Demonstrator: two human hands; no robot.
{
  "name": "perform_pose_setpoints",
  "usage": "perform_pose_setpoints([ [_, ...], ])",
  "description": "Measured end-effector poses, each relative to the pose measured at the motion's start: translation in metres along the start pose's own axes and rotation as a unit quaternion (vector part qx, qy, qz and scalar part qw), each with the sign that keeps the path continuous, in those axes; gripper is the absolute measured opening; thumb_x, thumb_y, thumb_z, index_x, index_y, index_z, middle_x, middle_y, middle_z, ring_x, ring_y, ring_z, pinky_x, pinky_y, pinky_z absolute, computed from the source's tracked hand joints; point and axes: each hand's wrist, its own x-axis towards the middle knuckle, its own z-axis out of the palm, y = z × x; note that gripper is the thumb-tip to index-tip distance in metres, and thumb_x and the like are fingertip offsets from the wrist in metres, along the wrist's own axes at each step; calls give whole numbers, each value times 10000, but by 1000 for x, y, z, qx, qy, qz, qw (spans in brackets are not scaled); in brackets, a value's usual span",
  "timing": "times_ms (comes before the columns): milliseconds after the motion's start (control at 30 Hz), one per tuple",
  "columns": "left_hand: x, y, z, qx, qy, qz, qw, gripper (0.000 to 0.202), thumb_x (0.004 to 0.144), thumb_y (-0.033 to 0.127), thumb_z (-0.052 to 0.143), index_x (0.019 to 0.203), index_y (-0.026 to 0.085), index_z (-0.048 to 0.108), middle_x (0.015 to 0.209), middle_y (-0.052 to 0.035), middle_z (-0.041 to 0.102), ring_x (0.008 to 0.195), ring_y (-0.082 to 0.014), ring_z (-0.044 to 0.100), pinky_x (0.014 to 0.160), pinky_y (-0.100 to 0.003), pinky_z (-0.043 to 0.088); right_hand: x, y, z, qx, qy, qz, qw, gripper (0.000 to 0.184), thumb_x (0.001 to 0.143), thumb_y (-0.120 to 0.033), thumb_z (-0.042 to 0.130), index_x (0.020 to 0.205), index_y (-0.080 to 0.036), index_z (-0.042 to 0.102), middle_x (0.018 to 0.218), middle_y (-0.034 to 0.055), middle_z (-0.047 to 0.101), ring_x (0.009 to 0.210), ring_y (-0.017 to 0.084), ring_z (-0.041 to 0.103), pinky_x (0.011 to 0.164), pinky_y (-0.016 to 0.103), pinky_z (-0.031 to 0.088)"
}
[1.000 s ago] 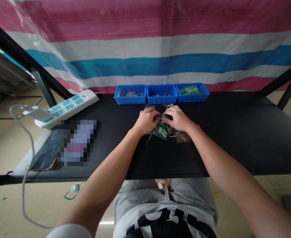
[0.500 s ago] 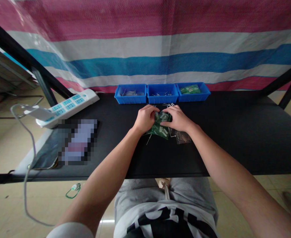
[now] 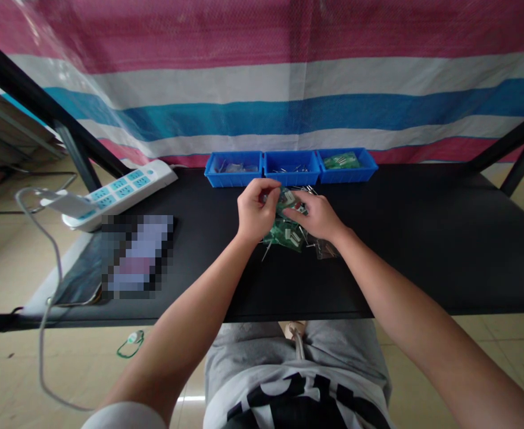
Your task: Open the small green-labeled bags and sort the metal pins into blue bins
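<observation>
Between my hands is a small green plastic bag [image 3: 286, 201] with pale pieces inside. My left hand [image 3: 257, 205] pinches its upper left edge, thumb against curled fingers. My right hand [image 3: 318, 213] grips the same bag from the right, with the thumb across its front. Below it, another green bag [image 3: 289, 234] with short metallic pieces lies on the black table. A clear bag [image 3: 325, 248] of small brownish parts rests under my right wrist. Thin metal pins [image 3: 266, 251] stick out around the pile, some partly hidden by my hands.
Three blue bins stand in a row behind my hands: the left bin [image 3: 234, 179] holds clear bags, the middle bin [image 3: 292, 177] loose metal pieces, the right bin [image 3: 349, 174] green bags. A white power strip [image 3: 121, 193] and a blurred-out phone-like object [image 3: 141, 253] lie at left.
Both hands have lifted slightly, raising the upper green bag off the one below, which now shows more. My left hand has turned upward, its thumb and fingers pinching the bag's edge.
</observation>
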Motion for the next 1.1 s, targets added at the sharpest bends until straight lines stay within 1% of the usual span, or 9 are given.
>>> perform_pose_setpoints([
  [133,-1,-3,5,-108,-44,-53,992,159,807,256,643,939,168,637,875,-42,691,744,-119,633,671,-234,513,0,-8,-1,23,10,29,999,406,849,-529,583,733,-142,625,577,-16,546,533,103,443,543,245,338],
  [267,2,-11,3,-156,-102,-89,978,304,755,248,684,1044,169,627,906,-45,698,802,-143,663,711,-258,533,0,-7,-3,39,43,35,998,353,855,-466,590,734,-139,645,575,-15,563,524,101,453,519,239,337],
  [367,3,-14,1,-106,-142,-95,980,247,749,226,673,985,155,657,835,-34,698,736,-140,651,674,-260,526,0,-3,-4,16,72,10,997,244,846,-371,617,830,-149,716,689,21,684,579,133,568,572,254,428],
  [500,3,-10,-1,4,-141,0,990,55,760,146,630,777,163,679,870,-41,701,803,-145,653,766,-284,527,1,2,-5,-24,119,-31,992,149,821,-206,615,862,-196,758,912,58,758,818,205,695,765,328,538],
  [600,1,-7,-2,63,-136,77,986,141,743,65,592,730,178,676,986,-51,698,916,-152,655,852,-300,516,2,3,-6,-46,147,-64,986,229,789,-99,573,857,-210,762,1003,66,752,943,219,692,846,368,553],
  [733,-1,-4,-1,86,-130,114,981,178,742,32,559,725,175,664,1046,-58,701,995,-164,643,894,-310,500,2,3,-7,-56,164,-86,981,236,766,-79,573,837,-216,751,1049,67,743,981,224,679,874,393,551],
  [867,-2,-3,0,51,-125,32,990,67,793,129,587,800,173,638,868,-20,702,811,-132,643,742,-255,501,1,4,-6,-15,143,-29,989,140,802,-233,643,909,-201,727,887,58,759,804,205,700,742,338,566],
  [1000,-1,-7,2,-20,-122,-73,990,121,790,240,633,884,177,591,670,36,586,599,-94,532,570,-217,414,-2,1,-4,37,131,30,990,410,791,-333,670,1174,-197,614,704,4,716,567,155,636,610,291,529],
  [1100,2,-12,5,-107,-130,-144,975,170,780,252,636,920,182,568,586,64,502,505,-79,453,505,-213,353,-3,-5,-5,38,118,23,992,313,809,-339,639,1089,-199,639,689,4,697,551,140,607,588,275,498],
])
